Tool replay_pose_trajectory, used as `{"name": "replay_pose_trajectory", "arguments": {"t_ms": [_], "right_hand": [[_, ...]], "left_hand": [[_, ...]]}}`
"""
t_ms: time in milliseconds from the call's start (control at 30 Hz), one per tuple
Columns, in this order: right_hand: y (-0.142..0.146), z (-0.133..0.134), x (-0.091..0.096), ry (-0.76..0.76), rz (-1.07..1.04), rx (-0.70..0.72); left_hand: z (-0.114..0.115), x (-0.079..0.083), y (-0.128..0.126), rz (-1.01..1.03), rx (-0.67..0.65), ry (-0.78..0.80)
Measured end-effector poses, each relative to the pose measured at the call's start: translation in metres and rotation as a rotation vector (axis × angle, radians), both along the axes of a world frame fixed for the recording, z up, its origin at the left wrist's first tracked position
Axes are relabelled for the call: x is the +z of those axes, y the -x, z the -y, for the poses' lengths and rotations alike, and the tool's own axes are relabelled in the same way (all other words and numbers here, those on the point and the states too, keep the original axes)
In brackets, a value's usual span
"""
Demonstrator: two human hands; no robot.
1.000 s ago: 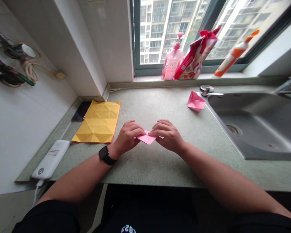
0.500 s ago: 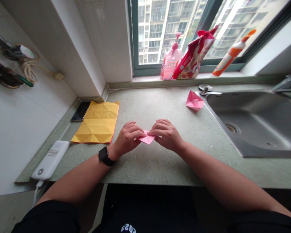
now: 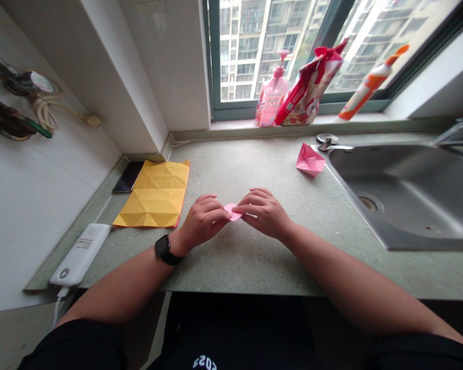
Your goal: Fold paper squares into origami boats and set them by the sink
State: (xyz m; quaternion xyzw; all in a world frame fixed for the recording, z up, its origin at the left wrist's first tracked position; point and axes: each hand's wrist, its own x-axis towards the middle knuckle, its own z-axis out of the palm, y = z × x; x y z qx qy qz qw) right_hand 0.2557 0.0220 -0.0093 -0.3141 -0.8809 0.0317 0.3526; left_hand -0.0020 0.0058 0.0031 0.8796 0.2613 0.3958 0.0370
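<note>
A small piece of pink folded paper (image 3: 233,211) sits low over the speckled green countertop (image 3: 239,262), pinched between my hands. My left hand (image 3: 203,219), with a black smartwatch (image 3: 163,249) on its wrist, holds the paper's left side. My right hand (image 3: 264,213) presses its fingers on the right side. The fingers hide much of the paper. Farther right, a folded pink paper piece (image 3: 310,160) rests near the sink, apart from both hands.
To the left lie a creased yellow paper sheet (image 3: 154,194), a black phone (image 3: 128,177) and a white power bank (image 3: 80,254). A steel sink (image 3: 401,198) fills the right. Pink soap (image 3: 270,95), a red-and-pink bag (image 3: 307,87) and an orange-capped tube (image 3: 368,87) stand on the windowsill.
My hands have drawn closer together. The pink paper now shows as a smaller patch than the wider triangle seen earlier, with more of it under my fingers.
</note>
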Motion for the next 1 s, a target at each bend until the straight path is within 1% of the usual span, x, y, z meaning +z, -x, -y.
{"name": "replay_pose_trajectory", "arguments": {"t_ms": [133,267,367,567,800,1000], "right_hand": [[0.0026,0.0022,0.0017,-0.021,-0.014,0.022],[0.0021,0.0011,0.0007,-0.104,-0.073,0.048],[0.0025,0.0004,-0.0002,-0.137,-0.084,0.049],[0.0048,0.0013,0.001,-0.159,-0.089,0.049],[0.0042,0.0039,0.0058,-0.163,-0.102,0.09],[0.0052,0.0051,0.0065,-0.157,-0.122,0.089]], "left_hand": [[-0.0013,-0.0013,0.0005,0.003,0.03,0.034],[-0.0027,0.0003,-0.0014,0.053,-0.004,-0.01],[-0.0026,0.0015,-0.0025,0.065,-0.013,-0.011],[-0.001,0.0014,-0.0031,0.065,-0.014,0.011],[-0.0014,0.0019,-0.0036,0.127,-0.047,0.028],[0.0021,0.004,-0.0022,0.167,-0.086,0.098]]}}
